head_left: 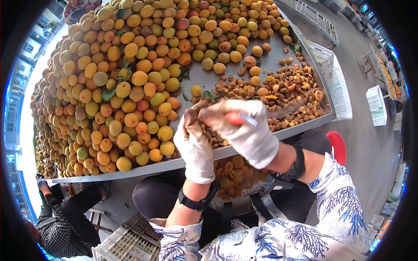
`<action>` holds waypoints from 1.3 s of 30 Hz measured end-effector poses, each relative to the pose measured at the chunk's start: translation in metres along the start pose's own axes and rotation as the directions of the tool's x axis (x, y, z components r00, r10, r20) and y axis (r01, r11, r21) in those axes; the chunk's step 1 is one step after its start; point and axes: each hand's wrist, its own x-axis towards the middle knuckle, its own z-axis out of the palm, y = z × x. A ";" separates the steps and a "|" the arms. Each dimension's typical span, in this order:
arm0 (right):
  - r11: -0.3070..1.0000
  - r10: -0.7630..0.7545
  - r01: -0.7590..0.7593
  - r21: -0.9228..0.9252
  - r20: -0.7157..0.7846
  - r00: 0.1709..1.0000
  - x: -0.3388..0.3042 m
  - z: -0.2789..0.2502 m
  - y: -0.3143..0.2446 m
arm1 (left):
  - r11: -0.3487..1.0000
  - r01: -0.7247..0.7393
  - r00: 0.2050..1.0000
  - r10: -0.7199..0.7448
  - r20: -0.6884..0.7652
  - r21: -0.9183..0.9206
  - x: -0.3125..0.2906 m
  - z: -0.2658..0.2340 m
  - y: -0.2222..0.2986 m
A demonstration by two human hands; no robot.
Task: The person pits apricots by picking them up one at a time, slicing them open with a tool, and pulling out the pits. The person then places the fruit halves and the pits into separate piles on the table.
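Both my hands wear white gloves stained brown at the fingertips, and they meet over the near edge of a metal table [143,168]. My right hand [250,130] is closed around a small tool with a red and white handle [235,118]; its working end is hidden. The fingers of my left hand [194,145] are curled together against the right fingertips, and what they hold is hidden. A large heap of yellow-orange apricots [130,91] lies left of my hands. Brown apricot pits [294,98] are spread beyond and right of them. Split apricots [237,174] fill a container below the table edge.
A white plastic crate [333,82] stands beside the table's right side, near a red basin [336,145]. Another pale crate [130,241] is at the lower left. A co-worker in a checked sleeve [56,226] sits at the far left. A raised metal rim [311,122] borders the table.
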 end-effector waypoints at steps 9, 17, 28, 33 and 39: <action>0.789 0.491 -0.442 0.426 -0.008 0.871 0.021 -0.016 0.018 | 0.991 0.119 0.992 -0.121 -0.024 -0.067 0.002 -0.004 0.003; 0.503 0.684 -0.606 0.616 0.144 0.715 0.022 -0.022 0.017 | 0.984 0.164 0.985 -0.161 0.059 -0.065 -0.001 -0.004 0.010; 0.412 0.684 -0.600 0.686 0.202 0.701 0.016 -0.013 0.038 | 0.887 0.365 0.930 -0.362 0.065 -0.281 0.000 -0.006 0.019; 0.427 0.616 -0.580 0.694 0.247 0.748 0.018 -0.010 0.041 | 0.863 0.397 0.918 -0.380 0.117 -0.312 0.006 -0.009 0.016; 0.879 0.229 -0.219 0.424 0.027 0.973 0.033 -0.028 0.037 | 0.912 0.313 0.949 -0.313 0.044 -0.264 0.011 -0.002 0.015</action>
